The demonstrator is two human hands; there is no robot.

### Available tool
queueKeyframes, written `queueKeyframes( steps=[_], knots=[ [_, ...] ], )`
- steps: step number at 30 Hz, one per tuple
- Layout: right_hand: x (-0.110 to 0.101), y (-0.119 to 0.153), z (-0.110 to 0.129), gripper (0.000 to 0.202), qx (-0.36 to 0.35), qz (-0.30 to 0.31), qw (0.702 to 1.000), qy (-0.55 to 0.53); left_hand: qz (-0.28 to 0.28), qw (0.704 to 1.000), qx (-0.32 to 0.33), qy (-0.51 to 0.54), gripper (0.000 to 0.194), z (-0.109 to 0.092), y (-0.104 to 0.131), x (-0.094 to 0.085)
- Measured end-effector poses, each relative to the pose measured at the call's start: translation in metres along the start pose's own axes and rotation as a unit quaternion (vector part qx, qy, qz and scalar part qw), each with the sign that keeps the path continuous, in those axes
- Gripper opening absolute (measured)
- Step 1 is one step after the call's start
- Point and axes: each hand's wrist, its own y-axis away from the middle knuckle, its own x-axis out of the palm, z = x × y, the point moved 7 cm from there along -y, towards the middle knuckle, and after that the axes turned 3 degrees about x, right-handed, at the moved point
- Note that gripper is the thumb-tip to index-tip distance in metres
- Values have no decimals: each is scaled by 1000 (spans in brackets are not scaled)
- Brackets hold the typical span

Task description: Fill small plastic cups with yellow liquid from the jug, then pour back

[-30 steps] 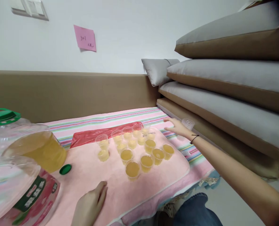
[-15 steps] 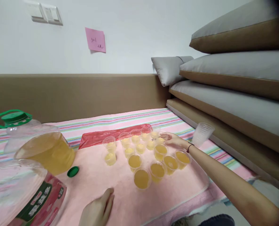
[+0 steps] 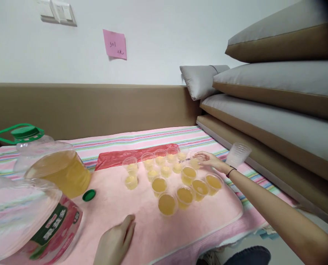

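Observation:
Many clear plastic cups with yellow drink stand on the pink towel [image 3: 142, 217]. The nearer cups, such as this full cup [image 3: 167, 204], hold more than those at the back. At the back right, my right hand [image 3: 210, 162] reaches in with its fingers round the far side of a plastic cup [image 3: 195, 164], partly hidden by them. Black print shows on the towel beside that cup. My left hand [image 3: 114, 239] rests on the towel at the front, fingers curled together with nothing visible in them.
At left lie a large jug [image 3: 61, 173] of yellow drink with a green handle and a second jug [image 3: 56, 235] with a pink label. A green cap [image 3: 89, 195] is near them. Stacked cups [image 3: 238, 154] stand by piled cushions [image 3: 274, 106]. Red plastic [image 3: 111, 159] lies behind the cups.
My right hand has shifted slightly right, and the cup at its fingers with it, uncovering more of the print. My left hand stays on the towel. The whole view has shifted slightly.

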Motion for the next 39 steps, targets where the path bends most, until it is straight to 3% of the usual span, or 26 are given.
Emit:
queueKeyframes(
  steps=[10,17,24,39],
  knots=[
    [9,-5,40,57,-37,9,996,83,1,1000,4,-12,41,-1,-1,1],
    [15,-16,42,53,-65,12,985,160,-18,1000,23,-5,40,-4,3,-2],
    [19,-21,48,57,-77,11,972,222,-4,1000,16,-12,39,-5,2,-1],
    [28,-27,61,54,-96,9,952,291,-2,1000,15,-25,37,-6,2,-1]
  ],
)
